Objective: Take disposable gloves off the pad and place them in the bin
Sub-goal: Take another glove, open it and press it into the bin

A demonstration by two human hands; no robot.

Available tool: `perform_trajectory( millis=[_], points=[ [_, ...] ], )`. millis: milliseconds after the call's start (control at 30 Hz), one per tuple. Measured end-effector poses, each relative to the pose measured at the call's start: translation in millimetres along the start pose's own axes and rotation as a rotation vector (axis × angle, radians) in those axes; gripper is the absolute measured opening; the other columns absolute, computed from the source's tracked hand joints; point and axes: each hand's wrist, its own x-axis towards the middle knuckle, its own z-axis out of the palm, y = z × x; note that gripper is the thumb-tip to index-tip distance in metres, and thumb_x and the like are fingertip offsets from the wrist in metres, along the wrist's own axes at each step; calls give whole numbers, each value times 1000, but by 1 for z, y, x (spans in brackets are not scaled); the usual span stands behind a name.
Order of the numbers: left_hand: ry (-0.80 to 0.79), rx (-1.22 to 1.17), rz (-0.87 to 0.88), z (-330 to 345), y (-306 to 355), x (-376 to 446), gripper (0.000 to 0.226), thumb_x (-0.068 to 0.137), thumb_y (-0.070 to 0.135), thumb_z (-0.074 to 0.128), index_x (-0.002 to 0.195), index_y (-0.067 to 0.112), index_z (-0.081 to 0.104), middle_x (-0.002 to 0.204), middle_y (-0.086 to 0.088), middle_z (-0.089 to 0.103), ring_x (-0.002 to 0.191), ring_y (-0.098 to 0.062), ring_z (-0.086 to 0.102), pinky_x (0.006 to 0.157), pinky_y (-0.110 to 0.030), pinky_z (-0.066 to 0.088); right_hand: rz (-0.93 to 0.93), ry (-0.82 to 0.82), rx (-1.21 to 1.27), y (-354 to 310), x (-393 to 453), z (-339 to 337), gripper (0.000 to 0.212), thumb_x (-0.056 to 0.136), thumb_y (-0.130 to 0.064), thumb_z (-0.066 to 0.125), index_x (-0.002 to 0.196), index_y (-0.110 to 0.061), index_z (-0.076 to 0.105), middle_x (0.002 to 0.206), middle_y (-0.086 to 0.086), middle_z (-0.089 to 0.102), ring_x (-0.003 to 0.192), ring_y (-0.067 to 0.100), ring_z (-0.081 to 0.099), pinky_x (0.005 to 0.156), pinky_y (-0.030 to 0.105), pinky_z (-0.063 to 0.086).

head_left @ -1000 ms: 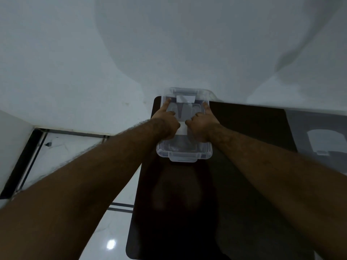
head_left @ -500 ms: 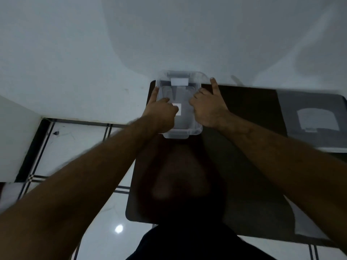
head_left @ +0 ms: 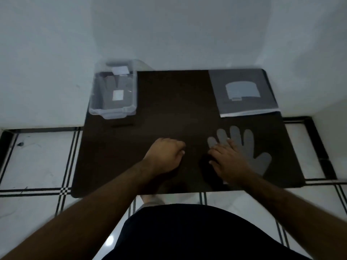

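**A:** We take the dark table (head_left: 178, 102) as our landmark. At its far left corner stands the clear bin (head_left: 114, 92), and through its walls we make out at least one pale glove shape already lying inside. So part of the job looks done.

**B:** And what is left? Near the table's front right edge, one thin glove (head_left: 249, 147) lies flat, fingers spread toward the wall. At the far right corner sits the grey pad (head_left: 242, 92) with a paler sheet on top; we cannot tell whether more gloves wait there.

**A:** Now the hands. Our right hand (head_left: 228, 162) rests palm down on the glove's left side, fingers loosely spread, pressing rather than pinching. We see no part of the glove lifted.

**B:** Our left hand (head_left: 165, 156) hovers over the table's front middle, curled into a loose fist. It appears empty, though the blur keeps us from being sure. The two hands sit near each other, not touching.

**A:** We judge the glove under our right hand is next for the bin.
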Motion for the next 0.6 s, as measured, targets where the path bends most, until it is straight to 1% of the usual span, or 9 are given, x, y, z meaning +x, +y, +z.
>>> perform_trajectory(
  millis=[100,200,233,300,333,400,467,533,600],
  points=[
    [-88,-29,39,41,42,22,27,109,37,51,126,26,68,119,3,72,111,-15,65,103,-42,53,41,-29,45,44,-43,31,53,101,-57,55,147,-30,52,158,-3,52,152,17,38,130,44,0],
    [-143,-17,76,71,81,34,25,108,36,52,122,27,70,116,5,73,108,-14,66,103,-43,52,21,-66,9,81,-81,56,76,89,-74,58,151,-30,48,159,-3,50,152,20,37,130,44,2],
    [-159,-4,86,81,92,36,24,108,36,52,120,27,71,114,5,74,107,-14,66,102,-44,53,15,-82,-24,91,-91,64,83,86,-76,61,152,-30,47,159,-2,50,152,22,38,130,46,4],
    [-185,31,98,95,110,40,22,106,36,53,117,28,71,110,7,74,102,-14,67,100,-45,54,8,-106,-71,104,-105,77,87,83,-71,70,154,-30,45,158,-1,51,150,24,42,130,50,10],
    [-190,50,106,101,118,40,21,105,37,55,115,28,72,109,7,74,100,-15,67,98,-45,55,3,-108,-82,107,-110,81,84,83,-64,75,154,-30,47,156,-1,54,148,24,45,129,51,13],
    [-178,82,112,112,131,40,20,103,39,58,112,27,71,106,7,74,97,-16,66,95,-45,56,-18,-61,-98,111,-119,88,70,85,-45,81,148,-28,54,148,1,63,142,25,54,127,53,19],
    [-152,115,113,122,141,39,20,102,42,59,110,26,69,106,5,73,98,-18,66,94,-44,55,-45,21,-115,112,-124,94,52,86,-27,83,135,-26,67,133,1,74,131,24,65,124,54,27],
    [-131,167,123,131,149,39,23,101,43,58,113,25,68,112,3,73,102,-19,64,95,-41,51,-49,77,-132,112,-126,99,39,86,-19,82,124,-26,74,122,-1,78,122,22,70,121,54,33],
    [-112,218,149,140,155,38,29,100,47,59,118,26,66,121,2,70,109,-20,61,97,-39,45,-32,66,-149,110,-126,101,33,93,-20,74,124,-30,74,121,-4,78,122,20,69,123,52,31]
  ],
)
